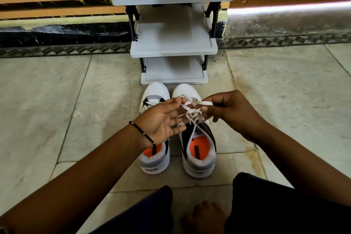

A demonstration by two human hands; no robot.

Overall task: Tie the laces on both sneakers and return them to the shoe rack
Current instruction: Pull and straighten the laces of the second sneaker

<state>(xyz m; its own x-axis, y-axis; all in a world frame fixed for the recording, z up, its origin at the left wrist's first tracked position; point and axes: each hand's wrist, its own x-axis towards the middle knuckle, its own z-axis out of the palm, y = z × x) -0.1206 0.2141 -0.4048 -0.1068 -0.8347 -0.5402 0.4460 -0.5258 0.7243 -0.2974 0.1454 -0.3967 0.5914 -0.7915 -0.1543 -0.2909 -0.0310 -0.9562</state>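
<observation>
Two white sneakers stand side by side on the floor (57, 110), toes toward the rack (173, 43), heels toward the person. The right sneaker (198, 150) has its laces (191, 112) lifted above the tongue in a loose tangle of loops. The right hand (228, 112) pinches one flat loop between thumb and forefinger, the other fingers curled in. The left hand (161, 119) is spread wide, palm turned inward, with a strand caught at its fingertips near the thumb; how firmly it grips cannot be told. A thin black bracelet (144, 135) circles the left wrist.

The left sneaker (154, 163) sits just beside the right one, partly hidden by the left hand and wrist; its laces show crossed over the tongue, and whether they are tied cannot be told. Both sneakers have orange insoles, black side panels and grey heel bands. The left heel reads "AIR", upside down from this view; the right heel carries similar lettering, too blurred to read.

The rack is grey with black posts, three shelves showing, none holding anything. Its lowest shelf nearly touches the toes. Behind it runs a wall with orange and black stripes. The person's dark-clad knees and a bare foot (205, 216) fill the bottom edge.
</observation>
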